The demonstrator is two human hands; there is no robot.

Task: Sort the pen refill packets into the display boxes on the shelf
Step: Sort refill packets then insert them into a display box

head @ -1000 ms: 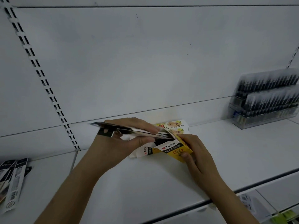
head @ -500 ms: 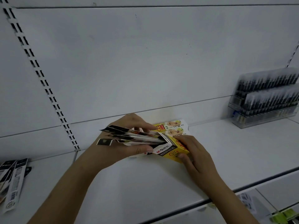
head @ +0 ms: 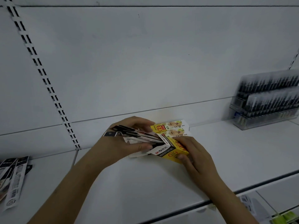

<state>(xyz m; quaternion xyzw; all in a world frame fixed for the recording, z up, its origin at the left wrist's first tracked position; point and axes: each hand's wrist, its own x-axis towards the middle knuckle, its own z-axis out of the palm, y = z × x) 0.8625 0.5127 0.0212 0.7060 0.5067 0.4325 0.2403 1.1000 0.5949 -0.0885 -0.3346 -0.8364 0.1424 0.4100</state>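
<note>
Left hand (head: 118, 143) grips packets (head: 137, 135) (fanned); right hand (head: 192, 152) holds yellow box (head: 174, 153).

I see a white shelf (head: 226, 159) carrying a yellow display box (head: 174, 152) mid-board, two more boxes (head: 173, 129) behind it, loose refill packets (head: 13, 178) far left, a clear pen rack (head: 265, 109) far right.

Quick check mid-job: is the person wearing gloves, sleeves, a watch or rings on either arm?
Nothing worn shows. The left hand and right hand are bare, with no gloves, and both forearms are uncovered to the bottom edge of the frame. No watch, bracelet or ring is visible, and the short fingernails look unpainted.
</note>
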